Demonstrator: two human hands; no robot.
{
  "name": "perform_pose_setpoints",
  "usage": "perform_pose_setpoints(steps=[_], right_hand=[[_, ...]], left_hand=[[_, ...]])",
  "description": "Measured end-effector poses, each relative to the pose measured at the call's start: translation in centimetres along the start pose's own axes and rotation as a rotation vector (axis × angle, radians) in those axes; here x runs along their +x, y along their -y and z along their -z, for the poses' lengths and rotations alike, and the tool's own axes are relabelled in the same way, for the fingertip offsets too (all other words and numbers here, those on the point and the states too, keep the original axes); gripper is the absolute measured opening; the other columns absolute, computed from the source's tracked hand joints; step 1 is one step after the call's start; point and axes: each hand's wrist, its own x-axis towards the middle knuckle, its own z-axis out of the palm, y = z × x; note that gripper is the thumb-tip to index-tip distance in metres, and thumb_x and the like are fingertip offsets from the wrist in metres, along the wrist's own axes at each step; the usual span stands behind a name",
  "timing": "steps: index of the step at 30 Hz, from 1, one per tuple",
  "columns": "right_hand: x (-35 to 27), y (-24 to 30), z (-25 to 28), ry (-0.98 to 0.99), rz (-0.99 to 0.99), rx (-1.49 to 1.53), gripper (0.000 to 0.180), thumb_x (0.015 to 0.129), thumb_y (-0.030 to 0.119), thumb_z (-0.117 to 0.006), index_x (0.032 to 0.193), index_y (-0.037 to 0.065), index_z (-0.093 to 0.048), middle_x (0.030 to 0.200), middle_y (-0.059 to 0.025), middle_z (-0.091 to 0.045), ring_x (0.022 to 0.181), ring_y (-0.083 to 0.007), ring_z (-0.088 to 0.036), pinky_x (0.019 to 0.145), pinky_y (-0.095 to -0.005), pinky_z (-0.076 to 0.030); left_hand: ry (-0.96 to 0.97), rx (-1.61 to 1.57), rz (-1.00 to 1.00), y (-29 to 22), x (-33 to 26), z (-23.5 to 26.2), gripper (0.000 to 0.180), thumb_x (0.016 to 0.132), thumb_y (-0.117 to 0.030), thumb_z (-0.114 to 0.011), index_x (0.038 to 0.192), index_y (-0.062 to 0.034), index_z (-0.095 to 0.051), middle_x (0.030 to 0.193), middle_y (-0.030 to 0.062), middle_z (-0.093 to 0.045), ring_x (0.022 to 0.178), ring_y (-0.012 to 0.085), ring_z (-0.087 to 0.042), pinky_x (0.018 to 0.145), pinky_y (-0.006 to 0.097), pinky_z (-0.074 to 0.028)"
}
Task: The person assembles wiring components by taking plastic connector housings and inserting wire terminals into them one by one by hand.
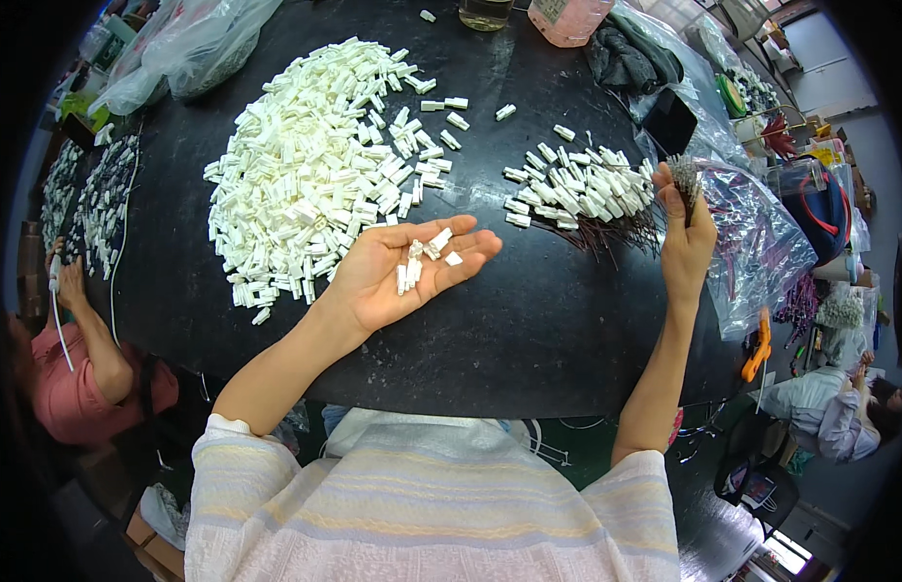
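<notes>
My left hand lies palm up over the black table, holding several small white plastic connectors in its cupped palm. A big heap of the same white connectors spreads just behind it. My right hand is raised at the right, fingers closed on a bundle of thin dark wires with metal tips pointing up. Between the hands lies a smaller pile of connectors fitted with dark red wires.
A clear plastic bag with more wires hangs at the table's right edge. Plastic bags, a pink container and dark cloth sit at the back. Another person in a pink top works at the left, a second person at the right.
</notes>
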Motion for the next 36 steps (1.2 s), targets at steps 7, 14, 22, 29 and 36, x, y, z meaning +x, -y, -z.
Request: perform_pose_setpoints(steps=[7,14,22,29,36], right_hand=[[0.2,1.9,0.7,-0.401,0.116,-0.07,0.022,0.091,0.016,-0.046,0.096,-0.002,-0.058,0.078,-0.0046,-0.06,0.069,-0.011,-0.051,0.067,-0.0235,-0.041],[-4.4,6.6,-3.0,0.145,-0.426,0.817,0.016,0.088,0.014,-0.05,0.084,0.0,-0.054,0.057,0.003,-0.041,0.045,-0.0035,-0.033,0.04,-0.0193,-0.023],[-6.7,7.2,-5.5,0.595,-0.685,0.778,0.006,0.08,0.005,-0.055,0.081,0.003,-0.049,0.055,0.0018,-0.045,0.046,-0.0046,-0.039,0.041,-0.0198,-0.027],[-6.9,7.1,-5.8,0.548,-0.709,0.746,0.006,0.077,0.005,-0.057,0.075,0.002,-0.051,0.056,0.0008,-0.048,0.049,-0.0049,-0.042,0.046,-0.0206,-0.032],[-7.1,7.0,-5.7,0.552,-0.673,0.729,0.007,0.073,0.005,-0.06,0.073,0.002,-0.054,0.061,0.0012,-0.051,0.055,-0.0043,-0.046,0.051,-0.0196,-0.037]], left_hand=[[0.109,0.135,0.038,0.4,0.2,0.1,0.044,0.081,0.005,-0.035,0.122,0.0153,-0.025,0.125,0.0344,-0.03,0.121,0.0441,-0.029,0.103,0.049,-0.029],[0.066,0.583,-0.034,0.2,0.2,0.7,0.044,0.085,-0.006,-0.051,0.122,0.0115,-0.033,0.111,0.0242,-0.049,0.091,0.0223,-0.057,0.07,0.025,-0.052],[-0.012,0.929,-0.16,1.0,0.1,-0.2,0.03,0.084,-0.004,-0.054,0.112,0.003,-0.046,0.096,0.0146,-0.054,0.056,0.0046,-0.037,0.04,0.014,-0.029],[-0.05,0.836,-0.192,0.9,-0.1,0.3,0.02,0.079,-0.001,-0.059,0.099,0.0012,-0.055,0.079,0.0063,-0.058,0.047,0.0007,-0.033,0.036,0.014,-0.021],[-0.097,0.931,-0.189,1.2,-0.2,0.1,0.016,0.078,0.0,-0.06,0.094,0.0018,-0.056,0.083,0.0101,-0.061,0.047,0.0004,-0.035,0.037,0.014,-0.021]])
